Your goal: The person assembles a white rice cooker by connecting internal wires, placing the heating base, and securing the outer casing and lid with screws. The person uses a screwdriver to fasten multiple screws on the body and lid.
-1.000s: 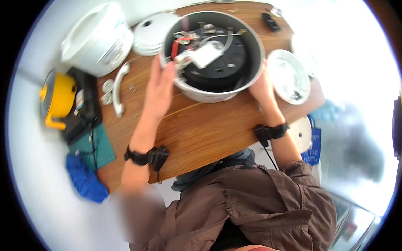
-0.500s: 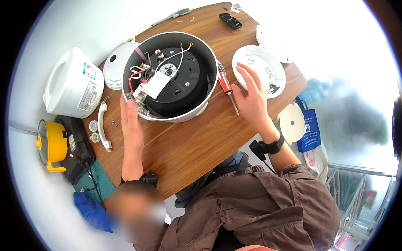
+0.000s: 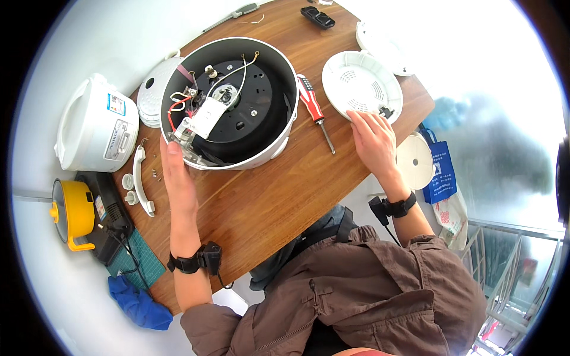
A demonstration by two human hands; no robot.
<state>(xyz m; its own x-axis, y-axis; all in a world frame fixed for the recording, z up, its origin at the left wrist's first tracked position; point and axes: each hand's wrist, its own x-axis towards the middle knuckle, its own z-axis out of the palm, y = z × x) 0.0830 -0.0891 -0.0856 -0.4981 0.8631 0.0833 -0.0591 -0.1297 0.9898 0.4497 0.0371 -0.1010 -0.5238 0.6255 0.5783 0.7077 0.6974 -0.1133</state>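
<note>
At the far left, a yellow pot point(image 3: 72, 212) is seen beside a dark appliance point(image 3: 107, 216), with a blue cloth point(image 3: 138, 304) lower down. Above these, a white rice cooker body point(image 3: 95, 132) is laid on its side, a rectangular label with a blue patch shown on its wall. A white handle point(image 3: 142, 181) is placed on the wooden table point(image 3: 261, 207). The left hand point(image 3: 177, 178) is laid flat, fingers together, against the rim of an upturned white cooker shell point(image 3: 231, 101) whose wiring is exposed, at the table's centre. A red-handled screwdriver point(image 3: 313, 110) is set just beside the shell. The right hand point(image 3: 373, 142) is rested open, fingers slightly spread, on the edge of a round white base plate point(image 3: 359, 83). A blue bag point(image 3: 440, 172) with white print is seen below the table edge.
</note>
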